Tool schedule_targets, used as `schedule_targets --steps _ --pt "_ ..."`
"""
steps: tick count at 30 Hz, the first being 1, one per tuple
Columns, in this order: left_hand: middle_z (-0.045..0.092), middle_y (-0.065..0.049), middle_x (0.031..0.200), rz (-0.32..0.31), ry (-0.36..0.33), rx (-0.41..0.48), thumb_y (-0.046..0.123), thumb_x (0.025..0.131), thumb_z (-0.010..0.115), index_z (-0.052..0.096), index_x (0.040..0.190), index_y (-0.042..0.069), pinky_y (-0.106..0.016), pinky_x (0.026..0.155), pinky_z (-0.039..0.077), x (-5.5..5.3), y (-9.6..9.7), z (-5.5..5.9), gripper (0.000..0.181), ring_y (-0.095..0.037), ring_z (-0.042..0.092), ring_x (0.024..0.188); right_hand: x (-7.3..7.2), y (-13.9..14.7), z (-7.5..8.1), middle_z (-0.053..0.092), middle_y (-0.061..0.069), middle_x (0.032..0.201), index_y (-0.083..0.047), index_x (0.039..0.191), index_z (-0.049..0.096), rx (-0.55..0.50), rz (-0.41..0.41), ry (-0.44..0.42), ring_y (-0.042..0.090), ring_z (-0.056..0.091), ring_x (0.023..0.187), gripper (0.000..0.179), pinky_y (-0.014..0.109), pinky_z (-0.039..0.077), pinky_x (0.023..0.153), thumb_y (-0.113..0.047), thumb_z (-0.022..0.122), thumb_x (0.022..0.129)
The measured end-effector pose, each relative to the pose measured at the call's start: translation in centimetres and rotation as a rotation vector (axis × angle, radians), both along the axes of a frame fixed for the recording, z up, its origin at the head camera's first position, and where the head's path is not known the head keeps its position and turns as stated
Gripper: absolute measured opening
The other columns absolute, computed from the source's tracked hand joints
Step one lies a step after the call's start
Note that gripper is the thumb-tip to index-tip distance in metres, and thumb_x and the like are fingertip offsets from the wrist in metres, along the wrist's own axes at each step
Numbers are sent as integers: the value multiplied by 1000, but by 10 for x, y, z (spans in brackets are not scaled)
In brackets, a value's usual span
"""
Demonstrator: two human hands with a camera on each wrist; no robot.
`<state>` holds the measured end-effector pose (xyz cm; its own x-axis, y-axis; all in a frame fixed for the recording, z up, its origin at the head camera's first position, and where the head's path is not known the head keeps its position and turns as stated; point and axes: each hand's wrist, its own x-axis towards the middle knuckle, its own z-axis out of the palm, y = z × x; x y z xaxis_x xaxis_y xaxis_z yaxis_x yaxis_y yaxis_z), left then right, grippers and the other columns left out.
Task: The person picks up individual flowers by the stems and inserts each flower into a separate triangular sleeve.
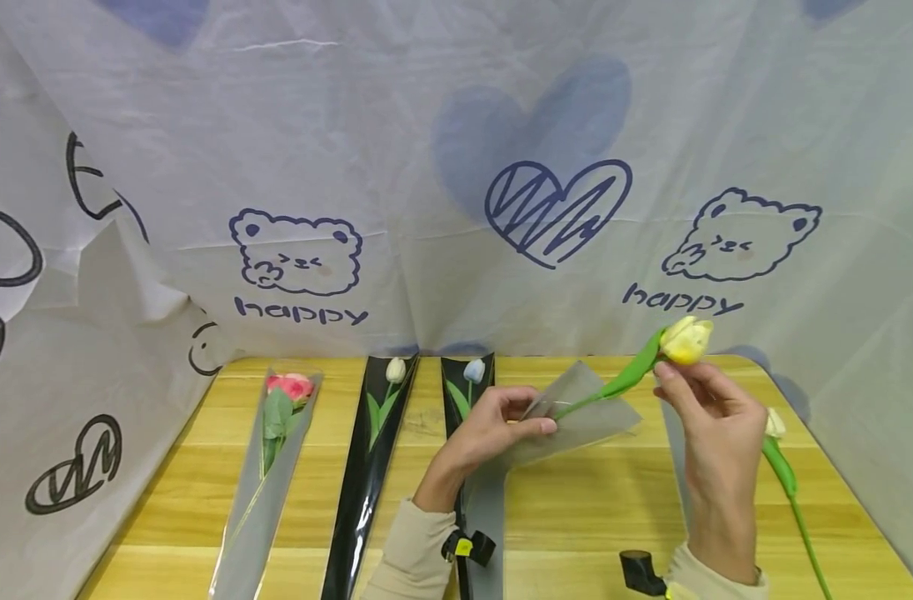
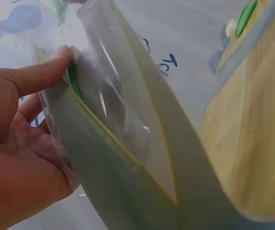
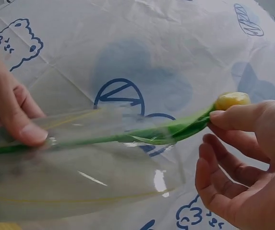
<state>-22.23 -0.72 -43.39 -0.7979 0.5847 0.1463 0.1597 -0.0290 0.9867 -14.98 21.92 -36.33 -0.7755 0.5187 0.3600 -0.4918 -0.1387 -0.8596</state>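
Note:
A yellow artificial tulip [image 1: 687, 340] slants across the right of the head view, its bloom up and to the right. My right hand [image 1: 719, 442] pinches it between thumb and index finger just under the bloom. The lower stem runs inside a grey, partly clear flower sleeve [image 1: 591, 421]. With thumb and fingers, my left hand [image 1: 494, 425] grips that sleeve around the stem. In the right wrist view, the green leaf [image 3: 190, 127] lies partly within the sleeve's mouth, while the bloom is outside. The stem's lower end is hidden.
On the wooden table [image 1: 576, 517] lie a pink rose [image 1: 291, 386] in a grey sleeve, a white tulip [image 1: 396, 371] and a blue tulip [image 1: 474, 371] in black-backed sleeves. Another grey sleeve [image 1: 674, 425] lies by my right arm. An unwrapped white tulip [image 1: 775, 423] lies far right.

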Motion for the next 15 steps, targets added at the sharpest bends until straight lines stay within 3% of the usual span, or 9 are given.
schedule_targets --steps 4,9,15 --pt "73 -8 100 -20 19 23 5 94 75 71 117 -2 -25 74 53 2 0 4 25 -11 70 86 2 -2 1 69 14 101 14 98 73 68 34 -100 20 66 86 13 22 57 79 9 77 87" --pt "73 -13 107 -14 43 59 5 95 73 70 120 -2 -27 74 54 5 1 10 26 -12 71 91 2 -6 0 70 11 112 18 101 70 175 129 -147 22 65 107 17 22 54 87 10 76 87" --pt "72 -13 109 0 76 64 2 94 74 71 118 -3 -26 75 54 7 4 13 25 -11 71 94 3 -4 -2 73 4 104 11 102 74 266 223 -212 12 70 93 15 21 56 81 8 77 88"
